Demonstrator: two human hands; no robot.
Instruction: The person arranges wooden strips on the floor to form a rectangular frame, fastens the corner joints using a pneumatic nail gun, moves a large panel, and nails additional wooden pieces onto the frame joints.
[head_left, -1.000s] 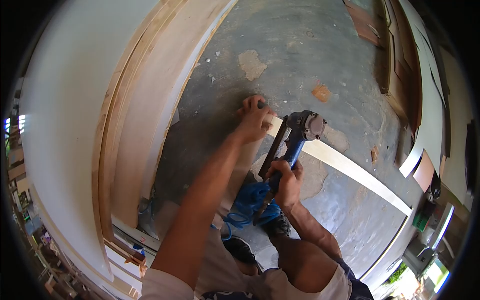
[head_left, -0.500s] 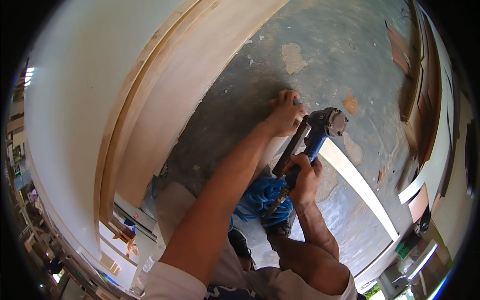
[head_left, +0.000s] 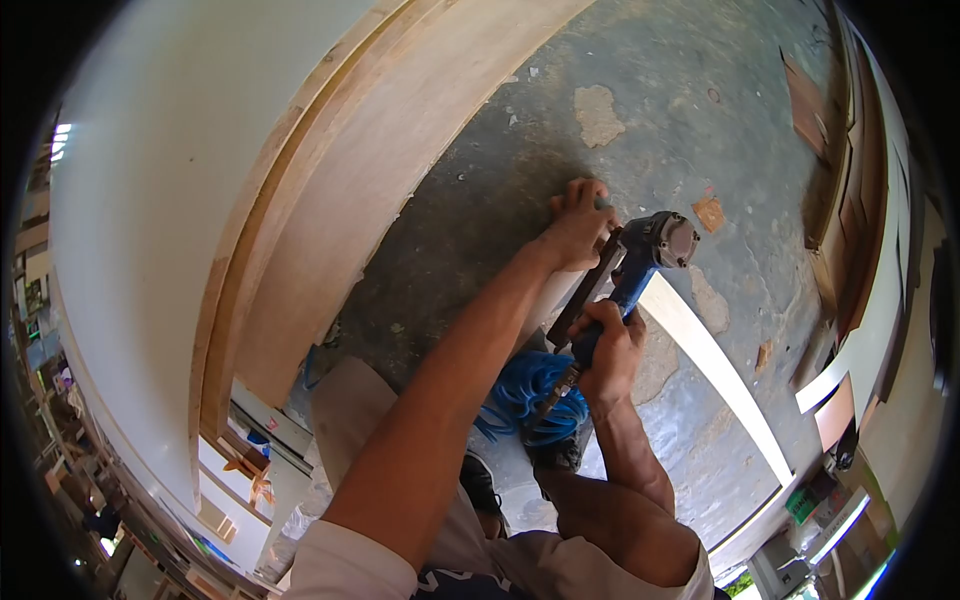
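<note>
My right hand is wrapped round the blue handle of a pneumatic nail gun. The gun's nose is close to my left hand, whose fingers curl over the far end of a pale board. My left forearm covers part of that board, so its full shape is hidden. Below the gun's grip, a coiled blue air hose lies bunched by my foot. A long, bright white strip runs from behind the gun toward the lower right.
A large white panel with a wooden frame edge stands along the left. Wood and sheet offcuts lean at the right. The worn concrete floor has patches and a small brown scrap.
The view has shifted slightly. My hands, the nail gun and the board keep nearly the same positions relative to one another.
</note>
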